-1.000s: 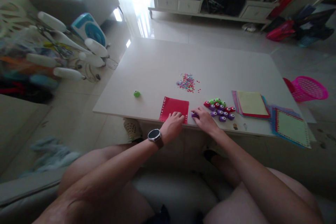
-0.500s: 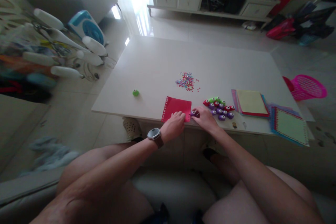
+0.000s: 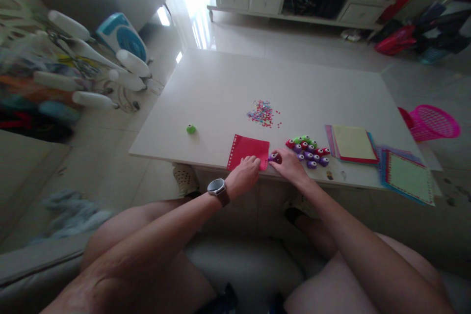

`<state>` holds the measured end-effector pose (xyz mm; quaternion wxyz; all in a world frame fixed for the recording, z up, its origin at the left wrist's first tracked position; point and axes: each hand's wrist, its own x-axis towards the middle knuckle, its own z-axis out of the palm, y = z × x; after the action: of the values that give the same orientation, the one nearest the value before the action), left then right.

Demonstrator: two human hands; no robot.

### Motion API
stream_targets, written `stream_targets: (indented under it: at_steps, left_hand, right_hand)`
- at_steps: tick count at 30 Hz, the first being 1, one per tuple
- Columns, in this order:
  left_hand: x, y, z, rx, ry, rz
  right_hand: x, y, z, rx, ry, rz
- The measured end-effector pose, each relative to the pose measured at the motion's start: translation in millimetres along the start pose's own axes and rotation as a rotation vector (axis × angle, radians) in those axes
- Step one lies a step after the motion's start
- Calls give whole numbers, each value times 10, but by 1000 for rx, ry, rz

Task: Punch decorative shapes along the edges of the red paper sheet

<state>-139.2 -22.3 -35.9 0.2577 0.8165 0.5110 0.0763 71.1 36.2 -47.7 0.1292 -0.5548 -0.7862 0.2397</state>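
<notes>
A sheet of red paper lies near the table's front edge, with a row of punched holes down its left side and more on its right edge. My left hand rests on it, fingers stretched over the lower part. At the paper's right edge, my right hand grips a small purple craft punch between thumb and fingers. Just right of that hand stands a cluster of red, green and purple punches. A lone green punch sits to the left of the paper.
Tiny coloured paper cutouts form a heap beyond the red sheet on the white table. Two stacks of coloured paper, one plain and one with punched edges, lie at the right. A pink basket stands past the table's right end.
The purple punch has shifted very slightly at the paper's right edge, in my right hand. My left hand stays on the paper.
</notes>
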Motion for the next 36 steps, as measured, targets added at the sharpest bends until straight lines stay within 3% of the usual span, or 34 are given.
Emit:
stream_targets:
  at_steps: [13, 21, 25, 36]
  left_hand:
    - [-6, 15, -11, 93, -19, 54]
    - [-36, -21, -136, 118, 41, 52]
    - [-54, -67, -121, 107, -15, -2]
    - [-42, -110, -60, 76, -25, 28]
  right_hand:
    - [-4, -25, 25, 58, -30, -20]
    - [50, -101, -8, 194, -14, 205]
    - [82, -97, -25, 271, -65, 281]
    - [88, -82, -1, 340, -71, 268]
